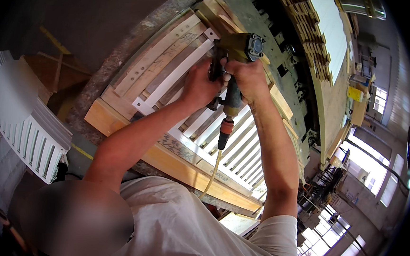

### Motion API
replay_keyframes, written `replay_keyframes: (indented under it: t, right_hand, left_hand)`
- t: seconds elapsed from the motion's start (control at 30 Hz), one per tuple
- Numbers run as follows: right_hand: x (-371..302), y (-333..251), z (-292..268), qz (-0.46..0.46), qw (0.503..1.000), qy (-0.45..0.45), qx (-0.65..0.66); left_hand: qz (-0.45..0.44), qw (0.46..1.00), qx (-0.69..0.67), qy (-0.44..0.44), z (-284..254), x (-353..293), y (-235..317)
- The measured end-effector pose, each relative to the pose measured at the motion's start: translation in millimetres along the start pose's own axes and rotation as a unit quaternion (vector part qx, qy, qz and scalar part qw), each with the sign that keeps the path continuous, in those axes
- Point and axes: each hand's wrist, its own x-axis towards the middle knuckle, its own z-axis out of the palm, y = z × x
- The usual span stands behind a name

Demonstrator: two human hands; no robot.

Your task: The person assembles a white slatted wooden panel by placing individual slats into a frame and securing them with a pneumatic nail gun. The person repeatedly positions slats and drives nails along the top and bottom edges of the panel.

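My right hand [251,79] is wrapped round the handle of a pneumatic nail gun [237,43], its dark yellow-green body above the fingers. An orange-and-black coupling and a thin tan air hose [214,174] hang from the handle's lower end. Close beside it, my left hand [201,86] is closed at the gun's dark nose and magazine; what the fingers grip there is partly hidden. Beneath both hands lies a white slatted panel [170,76], set inside a wooden frame jig [102,116]. The gun covers part of the slats.
White slatted panels [28,139] are stacked at the left. On the far side, a metal bench [284,88] with holes runs past the jig. Stacked wooden strips and a white board [328,34] are at the upper right. Windows [366,165] and shop clutter stand at the right.
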Motion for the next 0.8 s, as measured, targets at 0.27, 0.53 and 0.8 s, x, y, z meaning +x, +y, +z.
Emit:
replay_keyframes:
  t: [0.27, 0.53, 0.8]
  right_hand:
    - [44, 42, -31, -0.05, 0.993, -0.098, 0.052]
    - [3, 41, -33, -0.044, 0.999, -0.006, 0.031]
    - [-68, 54, -24, -0.047, 0.999, -0.016, 0.013]
  left_hand:
    - [0.069, 0.971, 0.118, 0.196, 44, 25, -49]
    - [-0.051, 0.991, -0.108, 0.053, 25, -8, -3]
    - [-0.09, 0.993, -0.073, -0.005, 35, -72, -5]
